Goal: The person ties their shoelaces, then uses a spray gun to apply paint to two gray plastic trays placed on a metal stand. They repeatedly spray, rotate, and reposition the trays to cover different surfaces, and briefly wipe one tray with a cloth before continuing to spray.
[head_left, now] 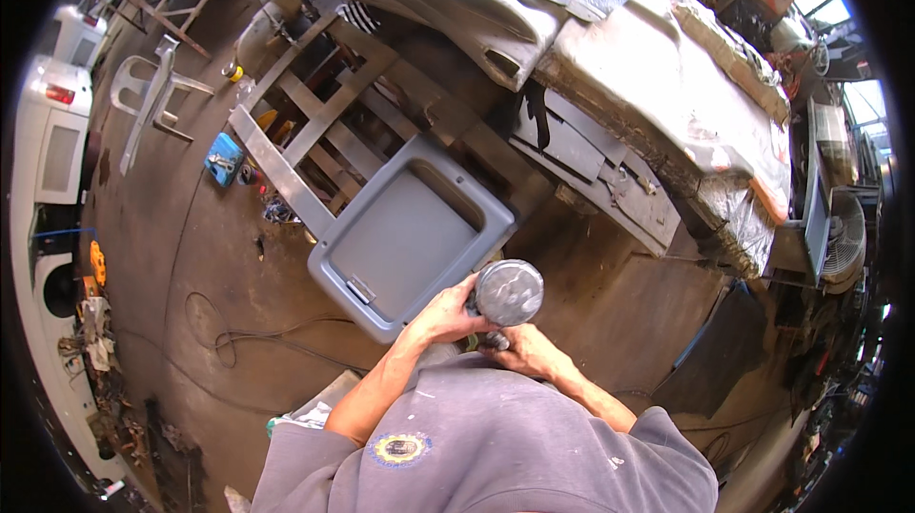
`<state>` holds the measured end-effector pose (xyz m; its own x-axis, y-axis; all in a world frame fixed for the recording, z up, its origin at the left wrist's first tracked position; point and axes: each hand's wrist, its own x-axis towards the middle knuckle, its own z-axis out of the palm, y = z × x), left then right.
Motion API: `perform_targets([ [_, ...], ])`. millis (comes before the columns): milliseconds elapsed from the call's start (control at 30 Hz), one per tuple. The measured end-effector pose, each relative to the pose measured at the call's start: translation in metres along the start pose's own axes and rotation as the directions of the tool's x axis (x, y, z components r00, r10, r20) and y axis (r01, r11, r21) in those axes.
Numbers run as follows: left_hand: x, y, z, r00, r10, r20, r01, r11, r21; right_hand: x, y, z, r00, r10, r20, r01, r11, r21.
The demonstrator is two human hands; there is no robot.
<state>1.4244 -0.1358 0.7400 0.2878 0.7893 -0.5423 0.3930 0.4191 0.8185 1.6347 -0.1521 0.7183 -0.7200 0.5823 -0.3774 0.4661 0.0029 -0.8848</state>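
Observation:
Close in front of my body, both hands are closed around what looks like a spray gun [510, 293], its round grey cup, smeared with paint, seen from above. My left hand [446, 316] grips it at the left, just under the cup. My right hand [530, 351] is wrapped round the lower part, beside a small metal knob. The tool's body is mostly hidden by the cup and fingers. Just ahead and left of my hands lies a grey moulded panel [405, 241] with a recessed middle and rounded corners, resting on a metal frame stand [281, 174].
A large pale vehicle body part [648, 84] spans the far right. Dark hoses [229, 337] loop over the floor at left. A blue container [224, 158] stands beside the frame, with a white plastic chair [157, 89] beyond. A white vehicle [62, 141] borders the left; a fan [843, 241] is at right.

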Motion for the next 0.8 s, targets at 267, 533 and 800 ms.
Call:
perform_targets([
  [267, -0.066, -0.051, 0.033, 0.994, -0.094, -0.046, 0.089, 0.990, -0.112, -0.028, -0.024, 0.052, 0.964, 0.177, 0.199, -0.183, 0.983, 0.011],
  [533, -0.121, -0.073, 0.047, 0.979, 0.014, -0.202, -0.035, 0.994, -0.102, -0.045, -0.041, 0.093, 0.970, 0.154, 0.188, -0.121, 0.976, -0.179],
  [800, -0.144, -0.103, 0.045, 0.970, 0.102, -0.219, -0.103, 0.995, 0.007, -0.047, -0.052, 0.129, 0.932, 0.261, 0.251, -0.246, 0.965, -0.088],
])
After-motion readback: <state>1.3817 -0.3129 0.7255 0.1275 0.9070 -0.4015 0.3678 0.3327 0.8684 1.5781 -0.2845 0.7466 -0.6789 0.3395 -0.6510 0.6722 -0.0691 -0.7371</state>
